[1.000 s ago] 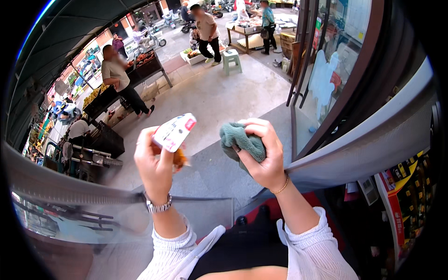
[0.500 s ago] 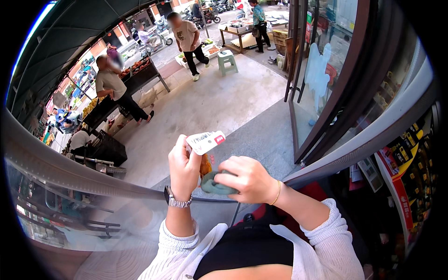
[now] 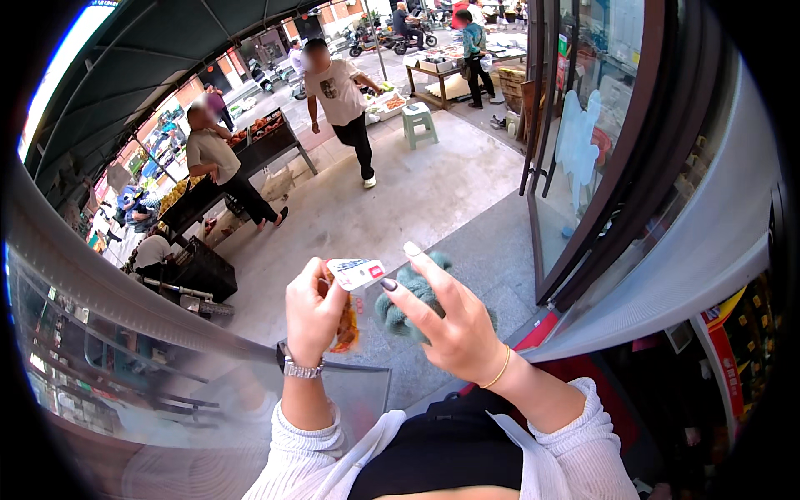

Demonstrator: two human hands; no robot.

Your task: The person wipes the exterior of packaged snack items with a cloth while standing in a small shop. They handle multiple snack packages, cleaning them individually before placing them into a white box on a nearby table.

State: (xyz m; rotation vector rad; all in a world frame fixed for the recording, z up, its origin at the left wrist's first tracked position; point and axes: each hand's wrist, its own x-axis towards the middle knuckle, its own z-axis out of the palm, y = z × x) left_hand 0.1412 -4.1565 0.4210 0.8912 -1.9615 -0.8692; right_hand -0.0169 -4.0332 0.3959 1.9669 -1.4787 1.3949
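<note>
My left hand pinches a small clear packet with orange contents by its white card top. That card carries dark print and a red patch. To its right, my right hand holds a soft grey-green bundle of thick looped strands, like a skein of yarn. Two fingers of this hand stretch out over the bundle toward the card; its thumb and lower fingers are hidden or folded. The bundle and the packet are apart.
Curved grey edging runs in front of me. An open glass door stands at right, shelves of goods beyond it. Outside are a green stool, a walking person, another person by a produce stand, and market tables.
My right hand has loosened two fingers and shifted right with the grey-green bundle, away from the packet. My left hand has lowered slightly, baring more of the packet. The walking person has come closer.
</note>
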